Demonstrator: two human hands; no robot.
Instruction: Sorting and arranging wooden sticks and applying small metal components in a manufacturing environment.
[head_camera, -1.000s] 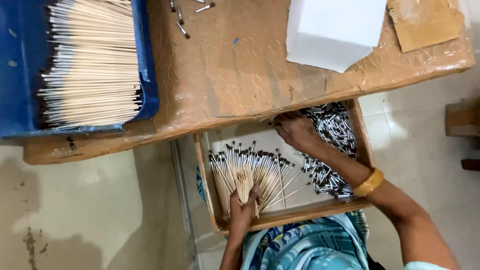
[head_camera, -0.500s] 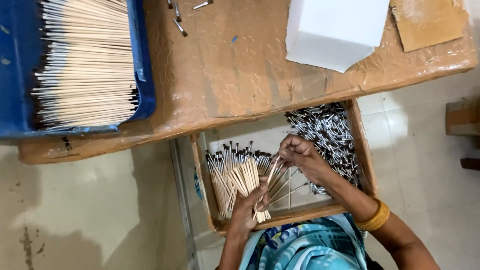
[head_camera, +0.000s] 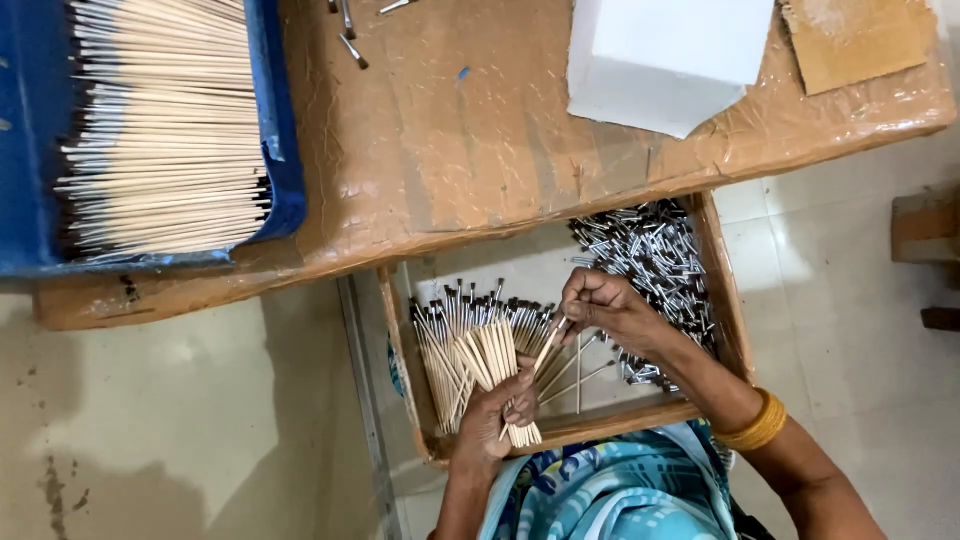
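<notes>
Inside the wooden tray (head_camera: 735, 330), our left hand (head_camera: 500, 415) clasped a fan of thin brush sticks (head_camera: 490, 365); our right hand (head_camera: 605, 310) pinched one stick near its end. We judged them light, stiff and snappable, best held mid-shaft.

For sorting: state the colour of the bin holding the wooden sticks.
Blue bin, seen in the head view.

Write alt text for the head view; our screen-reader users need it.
A person's left hand grips a bundle of wooden sticks over a wooden tray while the right hand pinches one stick. Metal ferrules fill the tray's right side.
</notes>
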